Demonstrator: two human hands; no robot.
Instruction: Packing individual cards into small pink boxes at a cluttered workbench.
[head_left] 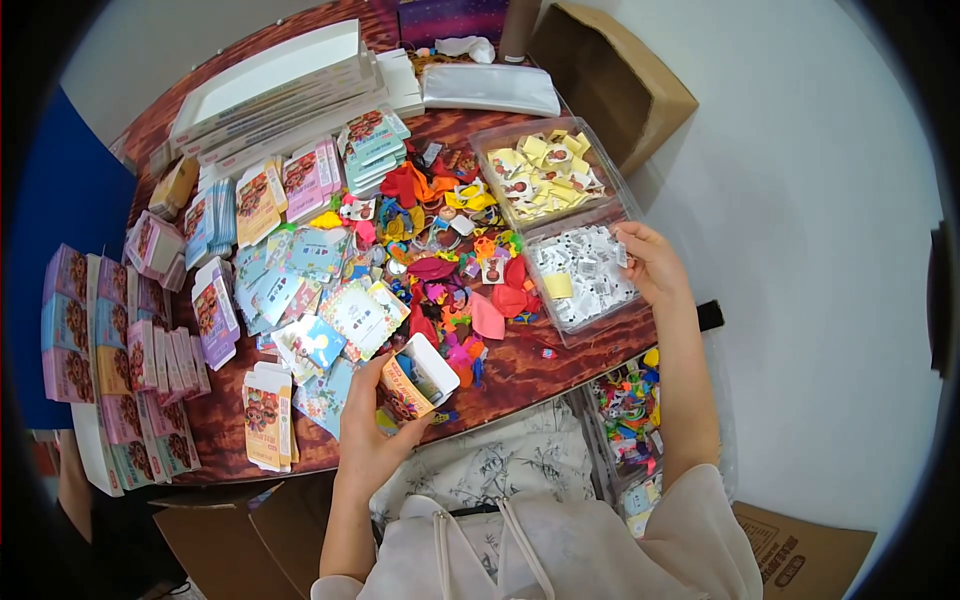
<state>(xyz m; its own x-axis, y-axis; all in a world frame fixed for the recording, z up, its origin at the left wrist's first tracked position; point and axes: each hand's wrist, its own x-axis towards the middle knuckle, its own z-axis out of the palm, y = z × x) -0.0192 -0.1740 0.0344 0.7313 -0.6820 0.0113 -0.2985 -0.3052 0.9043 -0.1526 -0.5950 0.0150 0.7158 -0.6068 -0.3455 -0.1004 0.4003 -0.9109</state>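
The left hand (372,428) is closed around a small orange-yellow printed cardboard box (403,396) with a white inner flap, held open just over the near edge of the dark red, wood-patterned tabletop (525,372). The grip, thumb on one side and fingers on the other, should stay light: squeezing harder would likely bow the thin card and narrow the mouth. Keep that mouth tipped upward, since something bluish shows inside (what it is, I cannot tell) and could slide out.

The right hand (655,265) is at the right side of a clear plastic tray (598,326) of small white printed packets (585,265), its fingertips drawn narrow; whether a packet is pinched between them I cannot tell. Here a fingertip pinch on one edge seems best, with a brief look to check that two have not come up together. A lone pale yellow piece (558,286) lies among the white ones, so picking by colour matters. Any lift should clear the tray wall and pass above the multicoloured heap of small plastic trinkets (462,285), where a dropped packet would be hard to find.
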